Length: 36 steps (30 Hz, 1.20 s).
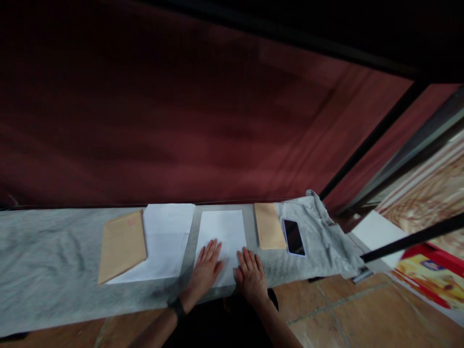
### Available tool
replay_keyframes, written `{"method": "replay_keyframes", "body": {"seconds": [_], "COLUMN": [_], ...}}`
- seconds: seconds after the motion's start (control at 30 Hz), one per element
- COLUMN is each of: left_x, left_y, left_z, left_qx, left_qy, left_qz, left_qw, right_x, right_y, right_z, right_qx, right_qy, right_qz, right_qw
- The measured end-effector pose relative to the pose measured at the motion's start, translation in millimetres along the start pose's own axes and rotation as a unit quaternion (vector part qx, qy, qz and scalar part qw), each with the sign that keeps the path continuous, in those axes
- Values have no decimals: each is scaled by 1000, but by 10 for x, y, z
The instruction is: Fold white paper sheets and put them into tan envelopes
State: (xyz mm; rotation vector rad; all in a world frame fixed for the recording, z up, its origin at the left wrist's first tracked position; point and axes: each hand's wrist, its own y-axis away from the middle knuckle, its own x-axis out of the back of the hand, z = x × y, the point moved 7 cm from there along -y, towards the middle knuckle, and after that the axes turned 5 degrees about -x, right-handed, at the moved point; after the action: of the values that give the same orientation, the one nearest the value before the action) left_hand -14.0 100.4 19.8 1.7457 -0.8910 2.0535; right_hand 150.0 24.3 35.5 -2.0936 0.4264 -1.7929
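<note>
A white sheet of paper (222, 227) lies flat on the grey cloth in front of me. My left hand (206, 266) rests flat near its left side, fingers stretched out. Against the lower right edge of the paper lies my right hand (250, 273), also flat with the fingers extended. To the left is a stack of white paper (168, 241), partly covered by a brown envelope (123, 246). On the right, a second brown envelope (270, 226) lies beside a phone (294, 237) with a dark screen and a pale purple edge.
Grey cloth (54, 261) covers the long narrow surface and bunches at its right end. A dark red curtain (181, 121) hangs behind it. Black frame bars (373, 137) slant at the right, near a red and yellow box (431, 275) above the tiled floor (319, 309).
</note>
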Motion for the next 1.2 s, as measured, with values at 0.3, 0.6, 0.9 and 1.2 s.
{"method": "replay_keyframes", "body": {"seconds": [0.3,0.6,0.9,1.2], "left_x": [187,155,-4,93], "left_y": [654,652,631,665], "left_z": [195,293,360,378], "left_qx": [-122,-116,-123,-132], "left_qy": [-19,-67,-103,-103], "left_qz": [39,15,-86,-49], "left_qw": [992,991,983,985], "right_x": [-69,-65,-59,267], "right_y": [0,12,119,906], "right_z": [4,2,60,217], "right_qx": [-6,-4,37,26], "right_qy": [24,14,-20,-169], "right_qz": [-9,-22,-73,-130], "right_qw": [1000,1000,996,977]}}
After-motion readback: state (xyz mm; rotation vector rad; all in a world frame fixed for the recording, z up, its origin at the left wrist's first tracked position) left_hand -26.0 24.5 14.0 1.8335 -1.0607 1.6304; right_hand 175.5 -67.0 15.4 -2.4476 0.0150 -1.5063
